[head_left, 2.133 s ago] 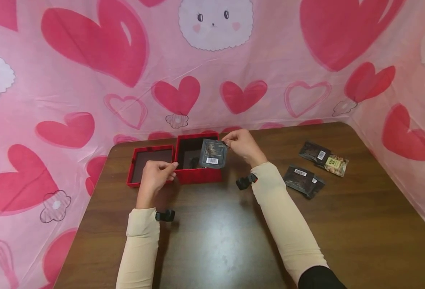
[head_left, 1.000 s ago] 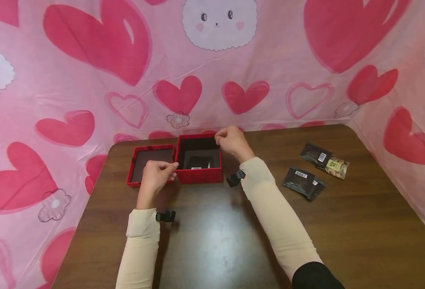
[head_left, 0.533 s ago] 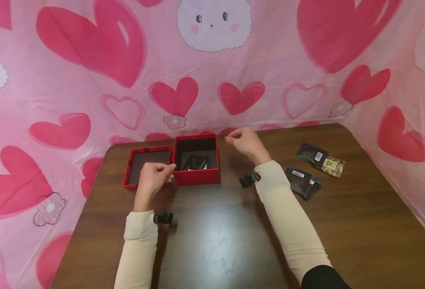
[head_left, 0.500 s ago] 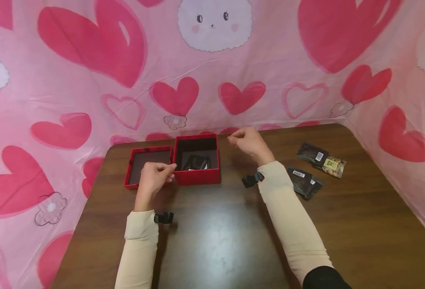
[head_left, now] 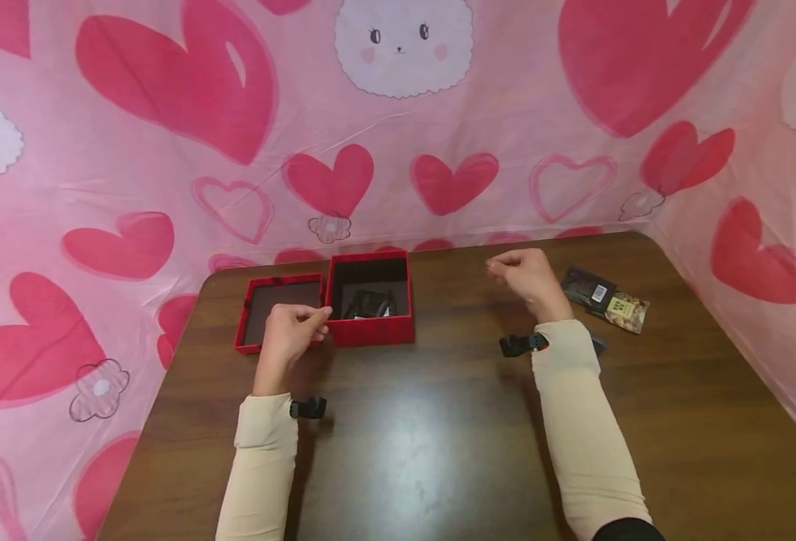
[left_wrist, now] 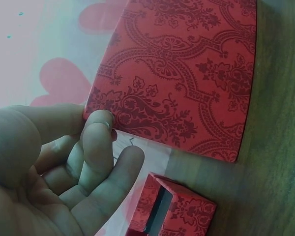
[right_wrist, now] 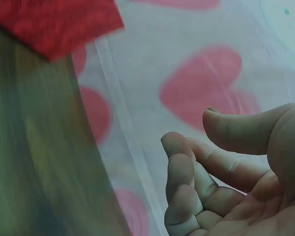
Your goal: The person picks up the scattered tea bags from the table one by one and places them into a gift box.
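My left hand [head_left: 289,330] pinches the front left corner of an uncovered red box [head_left: 373,332] between thumb and fingers. The left wrist view shows those fingertips at the corner of the patterned box wall [left_wrist: 182,78]. Inside the box lie black sachets [head_left: 370,302], overlapping on its dark floor. To the right of the box, my right hand [head_left: 526,279] hovers over the table with fingers loosely curled. Nothing is between its thumb and fingers in the right wrist view, where a blurred red box corner [right_wrist: 59,29] shows at upper left.
Left of the box lies its red lid [head_left: 281,308], inside facing up. At the right are a black sachet [head_left: 579,284] with a barcode and a sachet with a patterned, yellow-labelled front [head_left: 626,311]. My right sleeve hides most of another dark sachet [head_left: 598,344]. A heart-printed cloth [head_left: 452,113] hangs behind the table.
The right hand lowered a black sachet into the box, let it go, then moved away to the right over the table. The left hand stayed at the box corner.
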Demonstrator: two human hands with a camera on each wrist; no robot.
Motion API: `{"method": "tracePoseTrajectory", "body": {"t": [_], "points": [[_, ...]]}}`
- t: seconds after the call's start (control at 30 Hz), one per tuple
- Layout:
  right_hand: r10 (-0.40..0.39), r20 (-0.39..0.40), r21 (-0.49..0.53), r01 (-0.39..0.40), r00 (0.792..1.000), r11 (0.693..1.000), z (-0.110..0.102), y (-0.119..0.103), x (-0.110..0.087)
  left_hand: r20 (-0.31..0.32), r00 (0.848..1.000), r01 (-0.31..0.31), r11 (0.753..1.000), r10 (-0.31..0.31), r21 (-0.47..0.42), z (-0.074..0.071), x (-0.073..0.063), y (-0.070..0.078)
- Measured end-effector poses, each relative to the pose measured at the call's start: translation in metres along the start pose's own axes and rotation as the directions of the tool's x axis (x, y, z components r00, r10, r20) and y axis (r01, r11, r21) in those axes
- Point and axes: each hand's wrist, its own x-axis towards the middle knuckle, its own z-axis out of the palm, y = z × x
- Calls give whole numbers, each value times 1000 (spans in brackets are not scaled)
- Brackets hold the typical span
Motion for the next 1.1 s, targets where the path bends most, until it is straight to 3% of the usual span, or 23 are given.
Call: {"method": "tracePoseTrajectory", "body": {"t": [0.2, 0.47, 0.6, 0.83, 0.93, 1.1], "points": [[24, -24, 8, -24, 999, 1000, -26, 17, -11, -32, 999, -14, 1000, 15, 11, 2, -1, 1], [117, -92, 56, -112, 989, 992, -60, 46, -35, -12, 1000, -16, 1000, 16, 16, 5, -1, 2], [114, -112, 67, -107, 987, 992, -72, 56, -40, -23, 1000, -17, 1000, 17, 22, 4, -2, 2], [202, -155, 50, -197, 967, 979, -93, 77, -53, -5, 1000, -2, 1000, 2, -3, 5, -1, 1], [206, -151, 62, -199, 967, 978, -95, 80, -54, -15, 1000, 5, 1000, -5, -1, 3, -2, 0], [182, -168, -117, -202, 969, 972, -96, 92, -57, -5, 1000, 24, 1000, -24, -9, 2, -1, 0]]}}
